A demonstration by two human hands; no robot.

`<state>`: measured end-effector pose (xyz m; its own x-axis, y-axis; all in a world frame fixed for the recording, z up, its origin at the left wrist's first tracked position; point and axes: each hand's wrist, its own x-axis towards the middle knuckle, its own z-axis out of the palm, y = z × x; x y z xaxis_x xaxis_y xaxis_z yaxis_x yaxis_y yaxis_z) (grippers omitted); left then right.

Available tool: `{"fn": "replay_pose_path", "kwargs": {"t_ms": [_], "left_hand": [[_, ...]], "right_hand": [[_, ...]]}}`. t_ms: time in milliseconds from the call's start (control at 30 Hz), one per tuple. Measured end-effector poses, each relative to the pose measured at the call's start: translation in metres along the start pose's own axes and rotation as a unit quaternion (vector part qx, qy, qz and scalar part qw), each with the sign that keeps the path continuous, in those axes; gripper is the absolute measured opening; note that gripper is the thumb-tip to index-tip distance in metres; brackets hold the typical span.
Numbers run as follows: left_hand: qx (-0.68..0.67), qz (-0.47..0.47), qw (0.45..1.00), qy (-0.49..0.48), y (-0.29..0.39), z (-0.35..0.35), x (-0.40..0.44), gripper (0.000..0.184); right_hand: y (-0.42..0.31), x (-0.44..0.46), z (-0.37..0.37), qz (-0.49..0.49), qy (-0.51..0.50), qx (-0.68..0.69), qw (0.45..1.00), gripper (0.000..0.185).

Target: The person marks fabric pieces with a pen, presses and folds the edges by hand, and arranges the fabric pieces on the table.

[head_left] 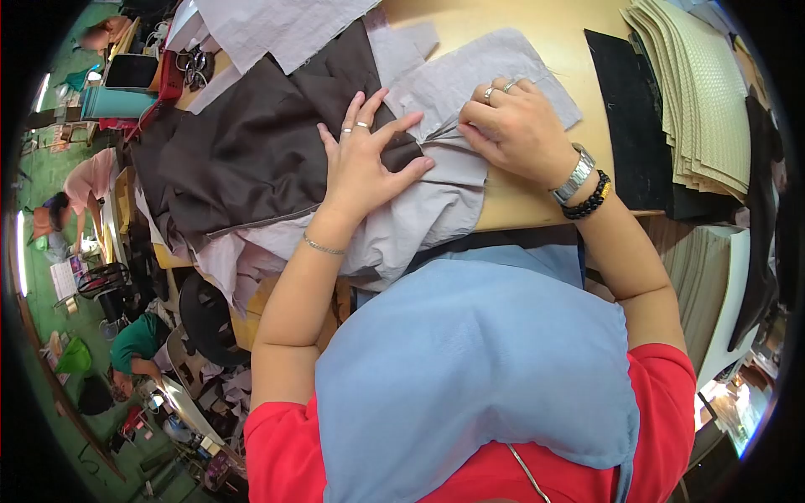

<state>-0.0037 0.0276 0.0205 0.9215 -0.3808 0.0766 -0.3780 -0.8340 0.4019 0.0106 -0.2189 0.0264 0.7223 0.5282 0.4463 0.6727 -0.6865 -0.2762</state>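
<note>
My left hand (360, 163) lies on dark brown cloth (251, 151) with its fingers spread. Its thumb and index finger press down on either side of a small spot at the cloth's edge. My right hand (520, 126) is closed round a thin, pointed metal tool (444, 131) with two slim arms. The tool's tip meets the fabric between my left thumb and index finger; whether it is tweezers or snips I cannot make out. Pale lilac-grey cloth (428, 210) lies under both hands and hangs over the table's front edge.
The wooden table (520, 201) carries more pale cloth pieces (277, 25) at the back. To the right are a black board (625, 117) and a stack of cream textured sheets (696, 92). Dark-handled scissors (197, 67) sit at the back left. Other people work beyond the left side.
</note>
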Motion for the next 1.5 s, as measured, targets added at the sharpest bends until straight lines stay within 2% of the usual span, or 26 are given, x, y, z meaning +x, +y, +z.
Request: {"fn": "replay_pose_path", "kwargs": {"t_ms": [700, 800, 900, 1000, 1267, 1500], "left_hand": [[0.000, 0.001, 1.000, 0.003, 0.000, 0.001, 0.000, 0.057], [0.001, 0.002, 1.000, 0.001, 0.000, 0.000, 0.000, 0.057], [0.000, 0.000, 1.000, -0.004, 0.000, 0.001, 0.000, 0.058], [0.000, 0.001, 1.000, -0.010, 0.000, 0.000, 0.000, 0.058], [-0.023, 0.006, 1.000, -0.003, -0.005, -0.001, -0.002, 0.047], [0.045, 0.089, 0.990, 0.102, 0.002, 0.003, -0.005, 0.031]], "right_hand": [[-0.004, -0.004, 0.010, 0.055, -0.012, 0.069, 0.996, 0.012], [-0.004, -0.005, 0.011, 0.080, -0.011, 0.121, 0.989, 0.014], [-0.003, -0.004, 0.014, 0.110, -0.003, 0.243, 0.964, 0.015], [-0.006, -0.002, 0.015, 0.123, -0.018, 0.268, 0.955, 0.016], [0.016, -0.015, 0.010, 0.110, 0.006, 0.165, 0.980, 0.013], [0.015, -0.016, 0.006, 0.089, 0.011, 0.112, 0.990, 0.011]]}}
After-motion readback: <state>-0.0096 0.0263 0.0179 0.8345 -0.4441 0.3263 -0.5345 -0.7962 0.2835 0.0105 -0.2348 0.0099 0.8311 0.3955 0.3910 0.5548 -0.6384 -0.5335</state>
